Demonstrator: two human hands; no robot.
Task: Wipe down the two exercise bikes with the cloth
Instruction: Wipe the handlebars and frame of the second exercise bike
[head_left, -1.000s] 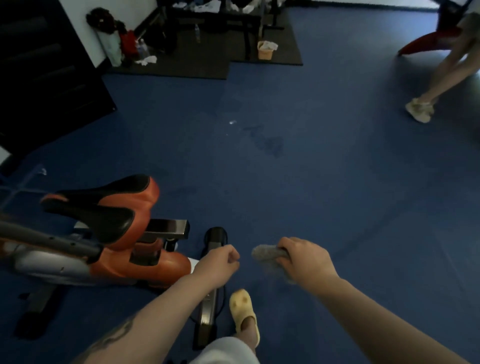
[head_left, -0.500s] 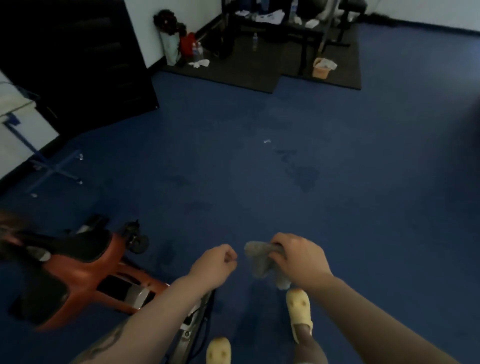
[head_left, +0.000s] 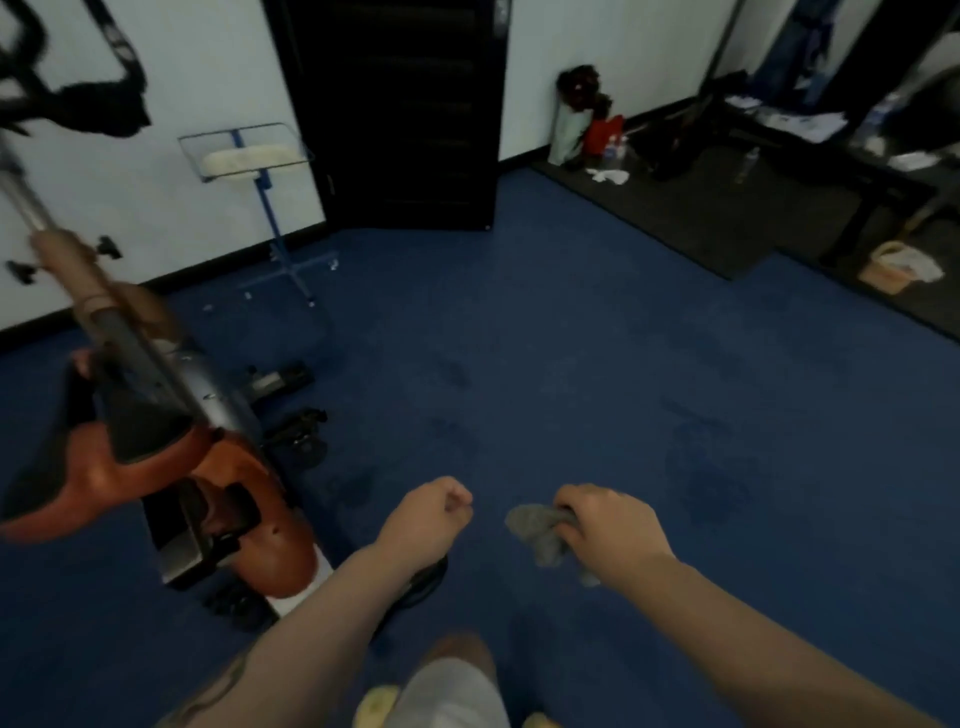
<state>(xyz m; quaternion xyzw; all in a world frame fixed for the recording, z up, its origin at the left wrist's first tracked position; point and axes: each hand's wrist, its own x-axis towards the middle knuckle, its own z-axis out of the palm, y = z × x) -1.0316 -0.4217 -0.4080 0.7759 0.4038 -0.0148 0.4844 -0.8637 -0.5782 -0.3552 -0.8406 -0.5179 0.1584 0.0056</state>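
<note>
A grey cloth (head_left: 540, 530) is gripped in the right hand (head_left: 610, 527); the left hand (head_left: 434, 514) is clenched, holding nothing. An orange exercise bike (head_left: 171, 467) is seen left of both.

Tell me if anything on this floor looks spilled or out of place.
Dark patches mark the blue floor, ahead of the hands, like damp spots or stains. White crumpled scraps lie on the dark mat by the far wall. Nothing else stands out.

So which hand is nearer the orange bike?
Left. The left hand, a closed fist, hovers just right of the orange bike; the right hand, gripping the cloth, is farther right.
</note>
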